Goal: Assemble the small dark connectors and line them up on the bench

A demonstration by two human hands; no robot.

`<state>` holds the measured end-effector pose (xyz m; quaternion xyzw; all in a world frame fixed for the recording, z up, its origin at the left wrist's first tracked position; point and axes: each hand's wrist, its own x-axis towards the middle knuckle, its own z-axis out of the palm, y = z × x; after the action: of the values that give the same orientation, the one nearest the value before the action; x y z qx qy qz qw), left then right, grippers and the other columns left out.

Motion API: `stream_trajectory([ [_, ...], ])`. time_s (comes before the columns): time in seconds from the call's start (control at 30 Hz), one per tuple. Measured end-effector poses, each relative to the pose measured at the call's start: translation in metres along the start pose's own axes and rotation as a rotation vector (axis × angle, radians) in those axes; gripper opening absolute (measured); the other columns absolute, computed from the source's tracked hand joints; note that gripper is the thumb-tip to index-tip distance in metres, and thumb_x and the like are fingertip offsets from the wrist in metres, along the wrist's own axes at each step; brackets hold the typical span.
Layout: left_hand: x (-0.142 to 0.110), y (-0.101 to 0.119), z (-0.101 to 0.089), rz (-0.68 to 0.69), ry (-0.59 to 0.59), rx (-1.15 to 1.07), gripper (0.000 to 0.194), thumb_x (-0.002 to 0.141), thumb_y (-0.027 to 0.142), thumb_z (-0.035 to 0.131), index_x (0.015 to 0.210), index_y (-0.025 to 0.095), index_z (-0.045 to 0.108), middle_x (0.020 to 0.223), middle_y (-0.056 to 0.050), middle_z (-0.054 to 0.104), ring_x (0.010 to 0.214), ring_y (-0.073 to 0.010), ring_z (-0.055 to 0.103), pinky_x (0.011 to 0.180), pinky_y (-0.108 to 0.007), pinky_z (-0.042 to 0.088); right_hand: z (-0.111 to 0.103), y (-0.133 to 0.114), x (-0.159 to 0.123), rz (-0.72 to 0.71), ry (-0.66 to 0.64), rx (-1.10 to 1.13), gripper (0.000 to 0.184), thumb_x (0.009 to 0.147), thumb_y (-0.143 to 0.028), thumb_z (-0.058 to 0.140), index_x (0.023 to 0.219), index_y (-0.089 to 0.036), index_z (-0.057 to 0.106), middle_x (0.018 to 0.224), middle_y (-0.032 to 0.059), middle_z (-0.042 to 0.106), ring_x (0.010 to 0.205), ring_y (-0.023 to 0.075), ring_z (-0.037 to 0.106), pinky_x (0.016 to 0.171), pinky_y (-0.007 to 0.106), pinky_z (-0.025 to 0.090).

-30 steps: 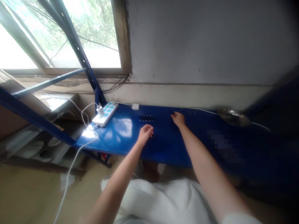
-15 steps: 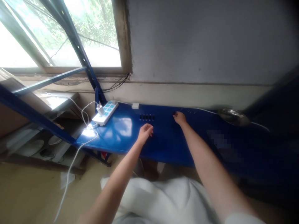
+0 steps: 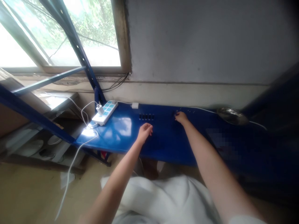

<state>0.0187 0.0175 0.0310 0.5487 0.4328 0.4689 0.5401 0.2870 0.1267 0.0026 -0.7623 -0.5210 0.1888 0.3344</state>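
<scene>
A blue metal panel [image 3: 121,133] lies flat in front of me, with a row of small dark slots [image 3: 146,117] near its far edge. My left hand [image 3: 144,130] rests on the panel just in front of the slots, its fingers loosely curled and holding nothing. My right hand [image 3: 181,117] is further back, near the far edge. Its fingers are bent and pinch at something small and dark that I cannot make out.
A white power strip [image 3: 105,112] with a plugged charger sits at the panel's far left corner, its white cable trailing to the floor. A metal bowl [image 3: 231,115] stands at the back right. Blue shelf struts [image 3: 77,49] cross the window on the left.
Both hands stay almost where they were. My right hand has crept a little further toward the panel's far edge.
</scene>
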Motion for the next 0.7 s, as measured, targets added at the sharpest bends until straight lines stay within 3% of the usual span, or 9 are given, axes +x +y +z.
stream_trajectory([
  [0.17, 0.002, -0.004, 0.0, 0.012, 0.005, -0.001, 0.017, 0.075, 0.03, 0.055, 0.073, 0.014, 0.053, 0.054, 0.003, 0.054, 0.041, -0.0056, 0.047, 0.044, -0.018, 0.034, -0.005, 0.002, -0.027, 0.155, 0.098, 0.185, 0.031, 0.072, -0.008, 0.048, 0.103, -0.01, 0.054, 0.077, 0.0064, 0.066, 0.052, 0.01, 0.059, 0.056, 0.021, 0.046],
  [0.3, 0.003, -0.008, -0.001, 0.022, 0.01, 0.005, 0.018, 0.075, 0.032, 0.055, 0.074, 0.014, 0.054, 0.054, 0.002, 0.054, 0.041, -0.0056, 0.047, 0.044, -0.018, 0.034, 0.006, -0.01, -0.06, -0.02, 0.228, 0.217, 0.025, 0.074, -0.013, 0.043, 0.096, -0.015, 0.056, 0.086, 0.0077, 0.067, 0.063, 0.0128, 0.061, 0.063, 0.025, 0.049],
  [0.47, 0.002, -0.01, -0.001, 0.037, 0.024, 0.008, 0.017, 0.075, 0.032, 0.055, 0.074, 0.014, 0.054, 0.055, 0.002, 0.055, 0.041, -0.0054, 0.047, 0.044, -0.017, 0.035, 0.038, -0.043, -0.085, -0.333, 0.072, 0.246, 0.022, 0.075, -0.022, 0.05, 0.095, -0.016, 0.057, 0.087, 0.0076, 0.067, 0.072, 0.0152, 0.062, 0.073, 0.031, 0.049],
  [0.7, 0.002, -0.008, 0.0, 0.029, 0.04, 0.001, 0.016, 0.075, 0.03, 0.054, 0.072, 0.014, 0.053, 0.053, 0.003, 0.053, 0.039, -0.0054, 0.046, 0.043, -0.017, 0.034, 0.069, -0.075, -0.088, -0.388, -0.008, 0.056, 0.038, 0.07, -0.022, 0.059, 0.108, -0.02, 0.052, 0.099, 0.006, 0.064, 0.078, 0.0163, 0.061, 0.077, 0.036, 0.048],
])
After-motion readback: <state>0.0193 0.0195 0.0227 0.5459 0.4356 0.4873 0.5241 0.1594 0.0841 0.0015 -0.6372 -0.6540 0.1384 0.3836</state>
